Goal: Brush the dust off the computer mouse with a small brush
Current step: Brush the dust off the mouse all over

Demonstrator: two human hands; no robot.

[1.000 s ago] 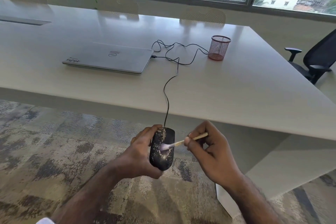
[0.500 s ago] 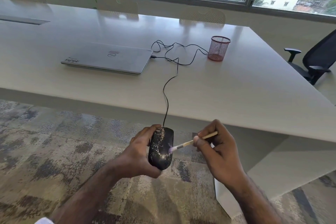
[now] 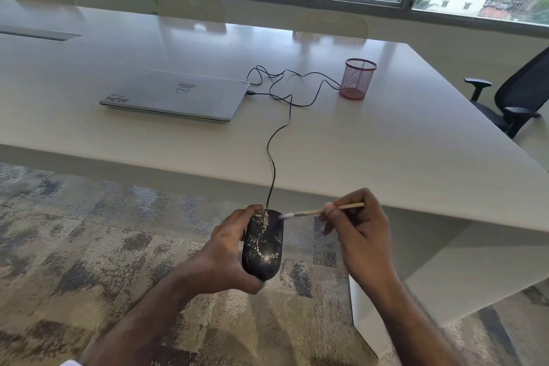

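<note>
A black wired computer mouse [image 3: 263, 245], streaked with pale dust, is held in the air below the table's front edge. My left hand [image 3: 228, 249] grips it from the left side and underneath. Pinched in my right hand [image 3: 361, 235] is a small brush [image 3: 315, 212] with a thin wooden handle. Its pale bristle tip sits at the mouse's upper right edge, near the buttons. The mouse's black cable [image 3: 274, 151] runs up over the table edge.
A closed silver laptop [image 3: 175, 95] lies on the white table [image 3: 401, 151], with the cable plugged into its right side. A red mesh pen cup [image 3: 358, 79] stands further right. A black office chair [image 3: 511, 101] is at the far right. Patterned carpet [image 3: 89, 232] lies below.
My right hand has drawn the brush up and to the right, from the mouse's middle to its upper right edge. My left hand keeps the mouse almost still.
</note>
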